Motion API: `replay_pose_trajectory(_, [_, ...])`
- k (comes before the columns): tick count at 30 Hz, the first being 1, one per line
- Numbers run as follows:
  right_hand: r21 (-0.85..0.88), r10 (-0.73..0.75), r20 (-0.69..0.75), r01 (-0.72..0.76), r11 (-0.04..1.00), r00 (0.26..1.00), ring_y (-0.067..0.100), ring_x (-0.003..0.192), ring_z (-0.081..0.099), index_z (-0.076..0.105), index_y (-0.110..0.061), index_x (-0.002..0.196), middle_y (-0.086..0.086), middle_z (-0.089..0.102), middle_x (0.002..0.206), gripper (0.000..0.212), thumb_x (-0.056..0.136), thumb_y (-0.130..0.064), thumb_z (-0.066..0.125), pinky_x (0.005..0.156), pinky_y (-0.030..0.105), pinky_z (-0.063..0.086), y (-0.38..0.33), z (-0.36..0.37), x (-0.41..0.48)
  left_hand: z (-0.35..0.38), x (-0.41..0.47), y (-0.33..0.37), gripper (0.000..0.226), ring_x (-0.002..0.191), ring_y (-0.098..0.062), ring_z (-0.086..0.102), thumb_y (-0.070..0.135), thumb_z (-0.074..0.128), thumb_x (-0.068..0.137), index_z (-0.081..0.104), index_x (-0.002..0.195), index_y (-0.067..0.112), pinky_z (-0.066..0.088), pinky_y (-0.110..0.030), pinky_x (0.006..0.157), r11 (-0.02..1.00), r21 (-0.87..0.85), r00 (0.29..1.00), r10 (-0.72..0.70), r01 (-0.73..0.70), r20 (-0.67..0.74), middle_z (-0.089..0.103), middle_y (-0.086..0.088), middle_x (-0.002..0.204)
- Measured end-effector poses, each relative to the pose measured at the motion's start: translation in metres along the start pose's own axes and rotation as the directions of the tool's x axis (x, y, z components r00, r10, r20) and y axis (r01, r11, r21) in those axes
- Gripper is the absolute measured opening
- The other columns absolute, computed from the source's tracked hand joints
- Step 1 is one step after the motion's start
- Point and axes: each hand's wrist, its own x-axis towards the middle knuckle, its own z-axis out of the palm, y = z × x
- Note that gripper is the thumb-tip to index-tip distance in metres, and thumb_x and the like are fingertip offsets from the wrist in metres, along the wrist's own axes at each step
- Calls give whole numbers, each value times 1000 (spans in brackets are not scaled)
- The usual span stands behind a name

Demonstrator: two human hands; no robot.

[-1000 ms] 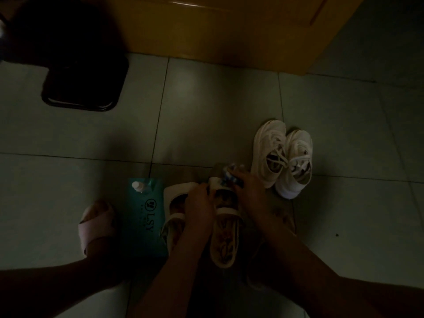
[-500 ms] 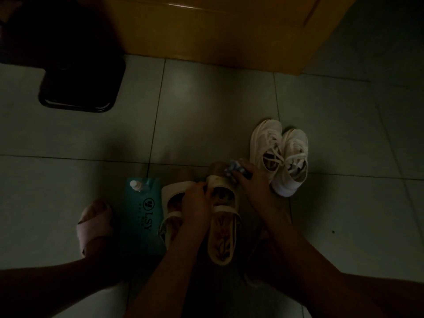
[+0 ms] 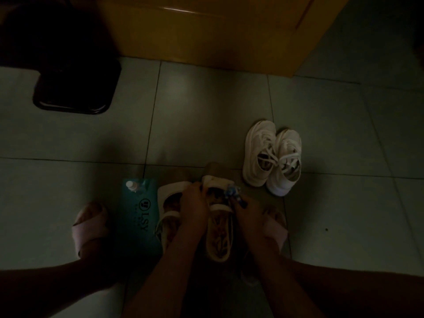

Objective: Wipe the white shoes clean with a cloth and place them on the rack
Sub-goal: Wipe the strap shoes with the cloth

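Two white sandals lie side by side on the tiled floor in front of me. My left hand (image 3: pixel 193 206) grips the toe end of the right sandal (image 3: pixel 219 239). Against that sandal's right side, my right hand (image 3: pixel 246 210) pinches a small blue-and-white cloth (image 3: pixel 232 191). The left sandal (image 3: pixel 168 203) sits partly hidden under my left forearm. A pair of white laced sneakers (image 3: pixel 271 157) stands together further right, untouched. No rack is in view.
A teal pouch (image 3: pixel 137 216) with a white cap lies left of the sandals. My feet in pink slippers (image 3: pixel 89 226) flank the work spot. A black bin (image 3: pixel 75 88) stands back left; a yellow wooden door (image 3: pixel 206 31) closes the back.
My right hand has slid the cloth back along the sandal's right side, closer to me. The left hand keeps its grip on the sandal. The sneakers have not moved.
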Motion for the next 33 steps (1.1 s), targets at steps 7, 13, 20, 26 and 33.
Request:
replay_pose_trajectory(7, [-155, 188, 146, -165, 974, 971, 16, 66, 53, 65, 6, 102, 25, 64, 100, 29, 95, -18, 50, 51, 3, 37, 9, -31, -23, -3, -2, 2, 30, 97, -31, 58, 22, 42, 98, 59, 110, 0, 43, -34, 79, 1000, -11, 1000, 10, -10, 11, 62, -18, 109])
replay_pose_trajectory(13, [16, -13, -73, 14, 1000, 997, 8, 75, 58, 67, -1, 96, 12, 60, 84, 19, 93, -14, 53, 67, 17, 39, -23, -25, 26, -4, -2, 0, 29, 92, -29, 59, 22, 42, 98, 61, 104, 0, 41, -29, 73, 999, -24, 999, 22, -21, 25, 64, -19, 104])
replay_pose_trajectory(20, [44, -30, -20, 31, 999, 999, 9, 68, 50, 65, -3, 97, 1, 57, 78, 14, 91, -7, 53, 57, 12, 35, -20, 5, 24, -4, -4, 3, 29, 86, -22, 56, 24, 43, 98, 62, 106, 3, 36, -26, 73, 999, -38, 1000, -8, 9, 16, 64, -15, 104])
replay_pose_trajectory(26, [-122, 209, 97, -196, 973, 973, 33, 98, 59, 64, 3, 106, 22, 64, 104, 30, 96, -21, 48, 65, 28, 42, -5, -14, -15, -2, -4, 2, 28, 92, -27, 59, 24, 45, 97, 62, 106, 3, 39, -27, 73, 999, -42, 1000, -2, 2, 1, 65, -15, 104])
replay_pose_trajectory(33, [-28, -19, -90, 16, 999, 996, 17, 71, 56, 64, 1, 96, 17, 61, 90, 17, 93, -11, 52, 50, 6, 36, -39, -29, 23, -7, -12, 2, 25, 83, -19, 57, 23, 48, 96, 63, 102, 5, 41, -26, 70, 995, -99, 999, 5, 0, 52, 65, -12, 98])
